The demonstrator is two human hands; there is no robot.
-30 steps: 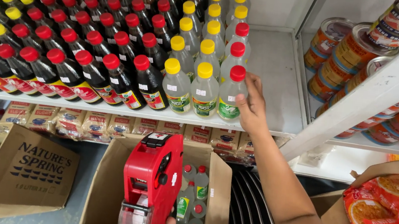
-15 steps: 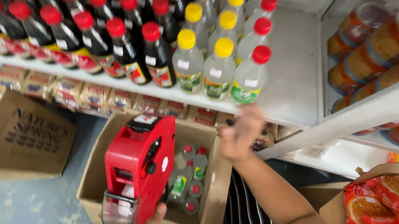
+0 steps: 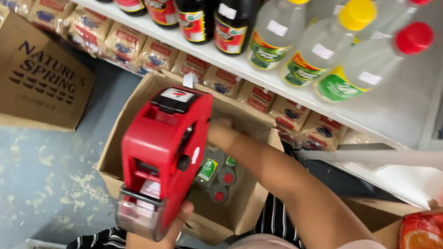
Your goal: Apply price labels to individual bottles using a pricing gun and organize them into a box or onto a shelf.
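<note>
The person's left hand (image 3: 163,233) was wrapped around the grip of a red plastic price-label gun (image 3: 162,156), held upright with its clear front end lowest, just above the fingers (image 3: 186,212); only the fingertips and part of the palm showed. The right hand (image 3: 222,131) reached down into an open brown cardboard box (image 3: 249,199) on the floor, just behind the gun's top edge, and whether it was closed on anything I could not tell, since the gun hid most of it. Below that hand, inside the box, stood clear bottles with red caps (image 3: 220,180); three caps could be counted, the rest hidden. Above both hands ran a white shelf (image 3: 398,113) carrying three clear bottles in view, two with yellow caps (image 3: 318,38) and one red-capped bottle (image 3: 373,61), and to their left dark sauce bottles (image 3: 211,11) with red labels, at least five visible. Under the shelf sat a row of small tan packets (image 3: 131,46). Far to the left of the left hand lay one flattened cardboard carton (image 3: 29,74) with dark lettering. To the right of the right arm lay orange-printed red snack packs (image 3: 431,245), at least two.
</note>
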